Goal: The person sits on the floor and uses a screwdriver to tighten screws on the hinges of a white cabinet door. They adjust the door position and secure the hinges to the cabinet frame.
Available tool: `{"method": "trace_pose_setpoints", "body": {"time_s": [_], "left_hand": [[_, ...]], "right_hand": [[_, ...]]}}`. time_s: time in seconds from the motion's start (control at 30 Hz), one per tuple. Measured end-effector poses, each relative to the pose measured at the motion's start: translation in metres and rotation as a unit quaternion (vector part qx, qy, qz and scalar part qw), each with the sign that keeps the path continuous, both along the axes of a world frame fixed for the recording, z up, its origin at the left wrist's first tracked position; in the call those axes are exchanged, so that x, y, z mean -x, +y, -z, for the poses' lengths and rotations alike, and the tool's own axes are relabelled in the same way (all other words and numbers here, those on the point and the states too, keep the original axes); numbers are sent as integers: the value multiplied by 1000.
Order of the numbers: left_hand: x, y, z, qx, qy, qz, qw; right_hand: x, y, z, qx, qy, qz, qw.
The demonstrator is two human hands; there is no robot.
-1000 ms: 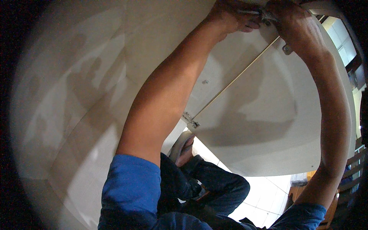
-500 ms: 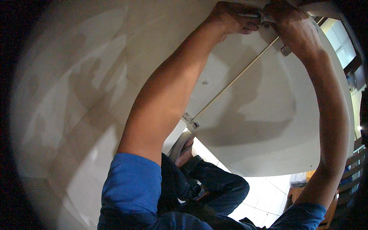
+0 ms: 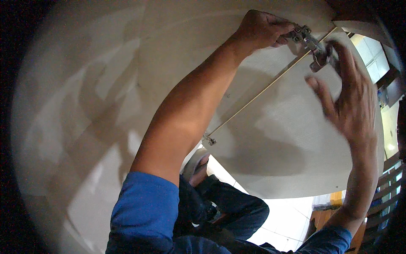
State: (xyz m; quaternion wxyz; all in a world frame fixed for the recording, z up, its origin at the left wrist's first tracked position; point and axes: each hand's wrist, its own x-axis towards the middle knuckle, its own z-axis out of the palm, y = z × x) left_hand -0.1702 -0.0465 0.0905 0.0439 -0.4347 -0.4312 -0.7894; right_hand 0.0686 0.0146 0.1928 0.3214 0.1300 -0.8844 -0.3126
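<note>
Near the top, my left hand is closed on the inner end of a metal hinge at the upper part of the white panel. My right hand, blurred, is open with thumb and fingers apart, just below and right of the hinge, its fingertips near the hinge's cup end. A thin pale edge strip runs diagonally down the panel from behind the upper hinge to a second metal hinge at the lower edge.
White cabinet walls curve along the left. My crossed legs and one foot are below, on white floor tiles. A dark slatted wooden chair and a small wooden piece are at the lower right; a bright opening is at the upper right.
My right hand has let go at the top junction and moved down and right, fingers spreading. My left hand has shifted slightly down and right, and more of the upper hinge now shows.
</note>
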Motion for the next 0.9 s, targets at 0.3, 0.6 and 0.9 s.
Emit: {"method": "trace_pose_setpoints", "body": {"time_s": [0.3,0.6,0.9], "left_hand": [[-17,3,-4,-24,-65,-17,997],[-13,10,-2,-20,-4,-111,994],[6,21,-4,-67,123,-151,979]], "right_hand": [[-50,20,21,111,-173,183,961],[-41,2,-16,-3,-51,11,999],[-22,-21,-52,-226,-38,-68,971]]}}
